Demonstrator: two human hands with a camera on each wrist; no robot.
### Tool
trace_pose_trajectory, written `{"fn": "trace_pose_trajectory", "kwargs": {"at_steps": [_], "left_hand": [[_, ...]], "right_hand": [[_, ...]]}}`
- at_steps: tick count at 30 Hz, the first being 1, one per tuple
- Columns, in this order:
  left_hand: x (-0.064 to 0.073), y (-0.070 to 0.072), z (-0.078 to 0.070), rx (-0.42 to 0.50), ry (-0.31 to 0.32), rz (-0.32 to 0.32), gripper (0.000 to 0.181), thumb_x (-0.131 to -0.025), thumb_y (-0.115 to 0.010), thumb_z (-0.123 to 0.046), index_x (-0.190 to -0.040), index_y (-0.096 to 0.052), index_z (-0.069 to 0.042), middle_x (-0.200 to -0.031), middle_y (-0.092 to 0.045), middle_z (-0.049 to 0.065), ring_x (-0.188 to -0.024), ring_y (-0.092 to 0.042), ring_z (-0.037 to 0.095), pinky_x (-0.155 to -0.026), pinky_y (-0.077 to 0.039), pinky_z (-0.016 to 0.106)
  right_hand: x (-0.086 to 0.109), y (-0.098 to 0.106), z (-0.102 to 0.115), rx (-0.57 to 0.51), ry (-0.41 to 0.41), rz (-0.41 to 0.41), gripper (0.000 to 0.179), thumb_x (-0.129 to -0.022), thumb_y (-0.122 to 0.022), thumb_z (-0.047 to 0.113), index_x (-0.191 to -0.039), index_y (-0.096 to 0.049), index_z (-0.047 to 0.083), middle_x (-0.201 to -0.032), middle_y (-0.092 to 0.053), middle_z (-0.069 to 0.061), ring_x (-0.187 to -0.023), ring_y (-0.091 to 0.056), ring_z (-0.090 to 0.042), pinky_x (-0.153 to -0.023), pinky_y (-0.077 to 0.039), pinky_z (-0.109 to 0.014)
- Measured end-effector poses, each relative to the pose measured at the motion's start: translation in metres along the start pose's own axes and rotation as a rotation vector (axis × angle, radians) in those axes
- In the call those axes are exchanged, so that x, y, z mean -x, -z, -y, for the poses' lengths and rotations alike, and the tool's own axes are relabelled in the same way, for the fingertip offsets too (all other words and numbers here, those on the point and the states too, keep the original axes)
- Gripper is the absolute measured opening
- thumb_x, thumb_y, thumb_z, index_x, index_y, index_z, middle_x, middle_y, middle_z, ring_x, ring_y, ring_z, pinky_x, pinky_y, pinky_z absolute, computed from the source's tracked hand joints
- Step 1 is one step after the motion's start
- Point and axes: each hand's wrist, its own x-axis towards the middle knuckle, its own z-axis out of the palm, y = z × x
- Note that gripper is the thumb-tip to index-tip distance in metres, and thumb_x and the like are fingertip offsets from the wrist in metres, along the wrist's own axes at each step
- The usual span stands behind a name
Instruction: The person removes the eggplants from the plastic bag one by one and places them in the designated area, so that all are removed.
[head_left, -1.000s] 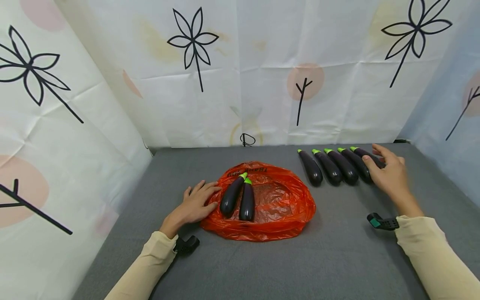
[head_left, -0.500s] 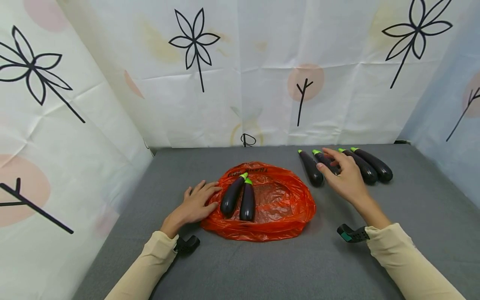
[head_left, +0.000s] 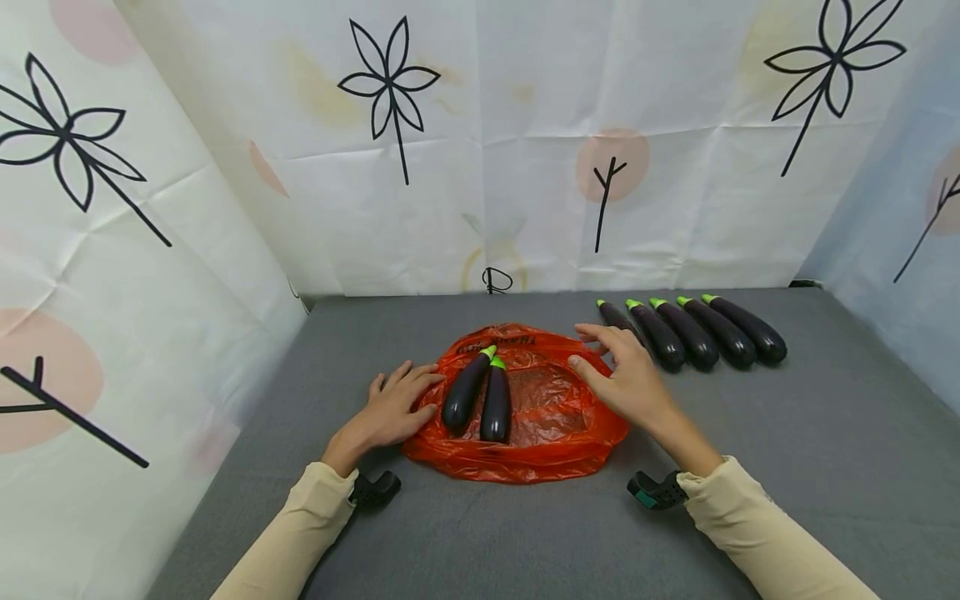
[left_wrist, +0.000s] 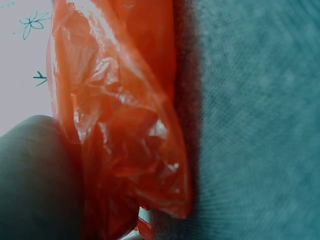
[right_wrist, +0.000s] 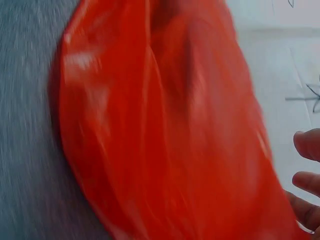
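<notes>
A crumpled red plastic bag [head_left: 551, 454] lies spread with its mouth up, and two dark eggplants with green tips, the left one [head_left: 463, 396] and the right one [head_left: 495, 404], rest side by side in its left half. My left hand [head_left: 390, 408] rests on the bag's left rim with fingers spread. Over the right rim is my right hand [head_left: 630, 379], its fingers loosely bent and nothing seen between them. The right wrist view shows its fingertips [right_wrist: 307, 185] beside the red plastic; whether they touch it I cannot tell.
Several more eggplants [head_left: 686, 333] lie in a slanted row at the back right of the grey table [head_left: 480, 542]. My right hand partly covers the leftmost one. White printed cloth [head_left: 525, 208] hangs behind the table and along both sides.
My right hand has moved left from the far-right eggplant, across the row, to the bag's right rim. The eggplants in the row stay there. My left hand has stayed in place.
</notes>
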Motion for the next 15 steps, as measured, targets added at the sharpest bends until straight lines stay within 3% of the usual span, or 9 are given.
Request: {"fn": "trace_pose_trajectory", "kwargs": {"at_steps": [3, 9, 15], "left_hand": [[0.0, 0.0, 0.0, -0.001, -0.002, -0.001, 0.05, -0.102, -0.056, -0.027, -0.151, -0.05, -0.017, -0.164, -0.037, 0.008, -0.155, -0.018, 0.045, -0.113, -0.005, 0.08], [-0.001, 0.001, 0.0, -0.003, 0.0, 0.0, 0.05, -0.102, -0.056, -0.027, -0.151, -0.05, -0.017, -0.164, -0.037, 0.008, -0.155, -0.019, 0.045, -0.113, -0.005, 0.08], [-0.001, 0.001, 0.0, -0.002, -0.001, 0.0, 0.05, -0.102, -0.057, -0.027, -0.15, -0.05, -0.016, -0.164, -0.037, 0.009, -0.155, -0.019, 0.046, -0.113, -0.005, 0.08]], "right_hand": [[0.0, -0.011, 0.006, -0.015, 0.022, 0.006, 0.046, -0.092, -0.075, 0.015, -0.135, -0.063, 0.004, -0.124, -0.068, -0.018, -0.105, -0.057, -0.033, -0.086, -0.047, -0.05], [0.001, -0.03, 0.024, -0.026, 0.035, 0.095, 0.047, -0.093, -0.074, 0.02, -0.136, -0.062, 0.005, -0.129, -0.066, -0.016, -0.117, -0.06, -0.034, -0.095, -0.05, -0.053], [0.005, -0.051, 0.038, -0.042, -0.005, 0.191, 0.052, -0.092, -0.076, 0.025, -0.137, -0.06, 0.004, -0.134, -0.064, -0.016, -0.123, -0.062, -0.035, -0.098, -0.052, -0.053]]}}
